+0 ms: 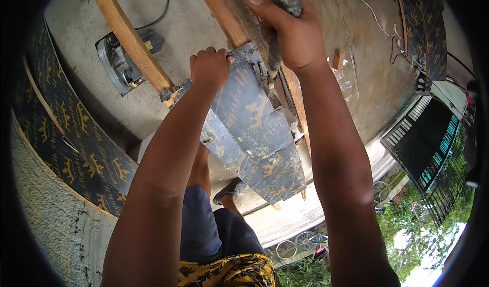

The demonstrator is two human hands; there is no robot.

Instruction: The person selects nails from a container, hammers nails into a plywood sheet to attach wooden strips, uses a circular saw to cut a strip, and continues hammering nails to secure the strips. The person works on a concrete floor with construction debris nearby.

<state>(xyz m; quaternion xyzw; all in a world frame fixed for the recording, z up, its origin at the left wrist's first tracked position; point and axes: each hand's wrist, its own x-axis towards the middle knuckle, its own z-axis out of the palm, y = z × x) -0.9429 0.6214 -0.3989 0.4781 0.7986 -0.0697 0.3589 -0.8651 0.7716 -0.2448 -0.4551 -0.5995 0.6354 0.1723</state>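
My left hand [210, 67] presses with curled fingers over the far edge of a dark film-faced plywood panel [247, 108] printed with gold shapes. My right hand [300, 32] is closed in a fist round an upright tool [274, 58] with a worn grey rounded top and a dark ribbed shaft. The tool's lower metal end meets the right side of the panel, beside a wooden strip; its exact kind is hidden by my fist. Dusty plywood pieces overlap toward my legs.
A circular saw [119, 63] lies on the concrete floor at left, behind a wooden beam [130, 32]. Another beam [221, 12] runs away from the panel. Patterned plywood sheets [76, 144] stand at left. A white cable [364, 4] trails at upper right; bicycles [295, 243] stand beyond.
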